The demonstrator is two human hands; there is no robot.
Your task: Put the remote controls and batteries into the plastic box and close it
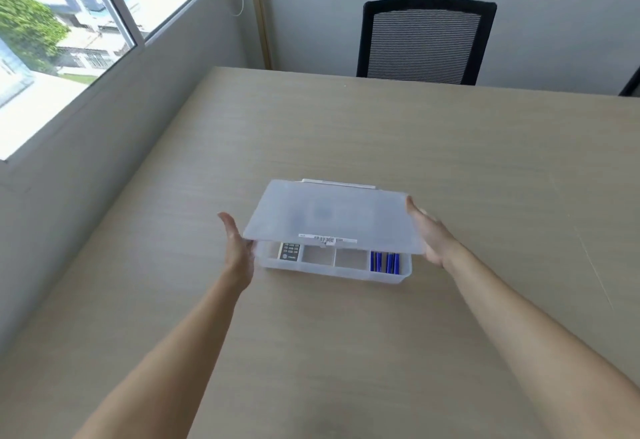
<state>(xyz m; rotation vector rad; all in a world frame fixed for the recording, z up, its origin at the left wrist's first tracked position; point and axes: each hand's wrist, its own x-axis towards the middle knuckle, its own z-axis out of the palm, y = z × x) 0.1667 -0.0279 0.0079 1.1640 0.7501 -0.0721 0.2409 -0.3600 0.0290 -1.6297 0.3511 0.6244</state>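
Observation:
A clear plastic box (332,273) with several compartments sits in the middle of the table. Its frosted lid (329,217) is tilted over the box, the near edge raised a little above the rim. My left hand (237,241) grips the lid's left edge and my right hand (429,234) grips its right edge. Under the lid's near edge I see a remote control (289,252) in the left compartment and several blue batteries (384,262) in the right one. The two middle compartments look empty where they show. The back of the box is hidden by the lid.
The box rests on a wide light wooden table (346,352). A black mesh chair (424,40) stands at the far edge. A grey wall with a window (69,23) runs along the table's left side.

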